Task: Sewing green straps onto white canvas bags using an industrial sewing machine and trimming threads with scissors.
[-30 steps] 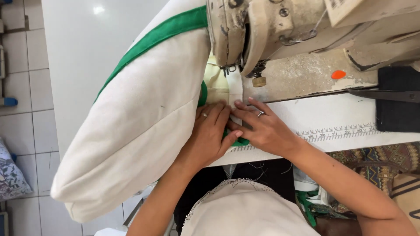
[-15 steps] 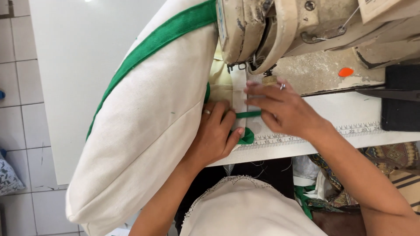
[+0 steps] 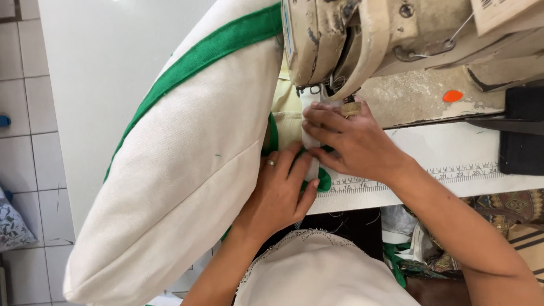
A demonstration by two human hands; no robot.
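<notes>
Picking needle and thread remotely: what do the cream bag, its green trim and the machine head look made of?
Cream bag: coarse woven cloth, probably canvas; matte, visible weave. Green trim: woven fabric tape, matte, stitched flat along the edge. Machine head: looks like painted metal; cream paint chipped and grimy.

Only one view was there, from a camera worn on the person's head. It looked steeply down and a little forward over the person's own chest, close to the work. The white worktop ran across the right half, with the sewing machine filling the top right corner, cut off by the frame edge. The left hand and right hand met near the centre. A tiled floor showed far below along the left edge.
</notes>
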